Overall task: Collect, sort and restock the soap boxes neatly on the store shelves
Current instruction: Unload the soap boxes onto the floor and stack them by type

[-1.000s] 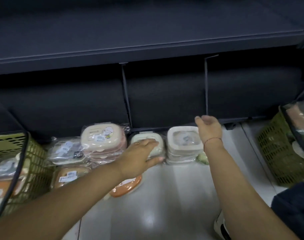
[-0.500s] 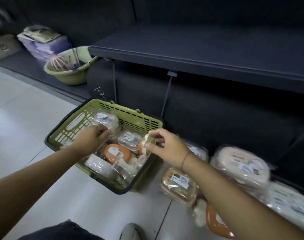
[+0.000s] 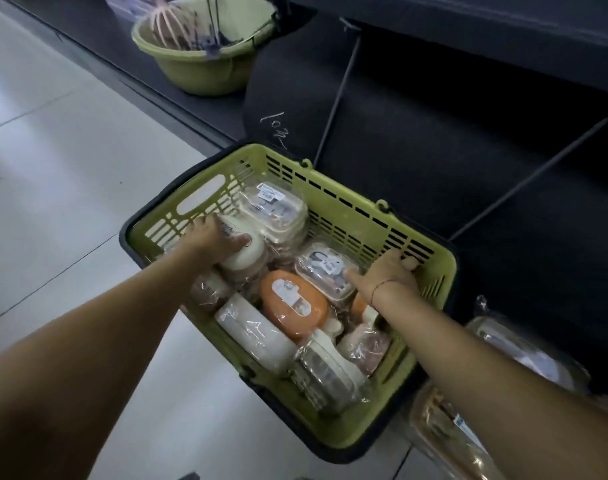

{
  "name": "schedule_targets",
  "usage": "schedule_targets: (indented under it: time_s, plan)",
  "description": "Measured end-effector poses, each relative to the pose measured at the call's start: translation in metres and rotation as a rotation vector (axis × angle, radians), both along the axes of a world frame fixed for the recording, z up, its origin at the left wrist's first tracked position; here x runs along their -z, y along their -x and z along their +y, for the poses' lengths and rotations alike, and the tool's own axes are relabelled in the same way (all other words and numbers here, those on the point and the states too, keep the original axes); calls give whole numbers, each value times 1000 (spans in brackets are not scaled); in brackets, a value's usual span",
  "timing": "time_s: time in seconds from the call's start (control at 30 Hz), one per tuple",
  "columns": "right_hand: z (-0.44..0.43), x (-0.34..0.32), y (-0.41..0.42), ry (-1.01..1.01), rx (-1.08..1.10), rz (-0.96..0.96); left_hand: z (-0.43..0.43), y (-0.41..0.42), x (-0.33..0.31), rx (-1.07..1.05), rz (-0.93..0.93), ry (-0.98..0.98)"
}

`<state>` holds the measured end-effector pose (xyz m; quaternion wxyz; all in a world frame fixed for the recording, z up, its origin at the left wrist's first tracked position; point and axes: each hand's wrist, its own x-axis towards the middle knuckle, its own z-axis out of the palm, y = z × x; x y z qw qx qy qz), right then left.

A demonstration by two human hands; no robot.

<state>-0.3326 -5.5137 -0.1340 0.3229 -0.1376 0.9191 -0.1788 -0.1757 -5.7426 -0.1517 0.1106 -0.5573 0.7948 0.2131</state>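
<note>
Labels [image 3: 284,289] on the boxes [image 3: 295,311] are too small to read. The left hand [image 3: 209,239] covers a white box [image 3: 248,256]'s top; the bowl [image 3: 205,71] and, likely, more boxes [image 3: 437,431] run off-frame.

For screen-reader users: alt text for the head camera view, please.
Two hands reach into a green basket of wrapped soap boxes on the floor: the left hand grips a white soap box, the right hand holds the basket's far rim. Behind stand dark store shelves.

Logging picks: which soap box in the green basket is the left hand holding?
The white soap box at the handle-slot end of the green basket: the left hand grips its top. The orange-lidded soap box mid-basket lies untouched.
</note>
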Motion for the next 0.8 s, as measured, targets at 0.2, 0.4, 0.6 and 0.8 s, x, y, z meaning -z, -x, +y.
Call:
schedule_targets:
  time_s: [0.2,0.4,0.6,0.8]
  plan:
    - [7,17,-9,68,142,171,-18,9,-5,69,-227,-94]
    - [18,-17,-16,202,80,234,-26,3,3,132,-231,-160]
    - [80,-78,3,570,171,149,11,-3,-21,67,37,-211]
    - [220,-119,-5,1035,476,-469,62,7,-75,38,342,-276]
